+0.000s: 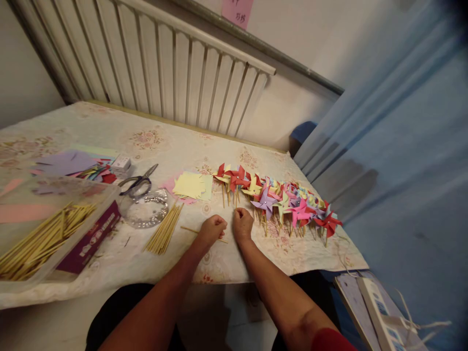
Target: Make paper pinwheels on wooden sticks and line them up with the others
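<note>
Toward counter's (228, 270) front edge: left hand (212, 229) is crossing stick (190, 230), right hand (243, 225) touching red pinwheel (237, 178); can't tell either grip.

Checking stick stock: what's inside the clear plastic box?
A heap of thin sticks; upper ones cover the lower ones, which can't be seen. Pink patches show beyond; inside or behind, unclear.

Pale wall (292, 34), pink note (237, 10) with dark writing up high. Gray strip (288, 58) running above white ribbed radiator (179, 73), behind table. Flowered cloth (179, 146) over table (204, 139). Blue curtain (413, 161) at right, shadows across it. Pale floor (252, 336), darker under table.
</note>
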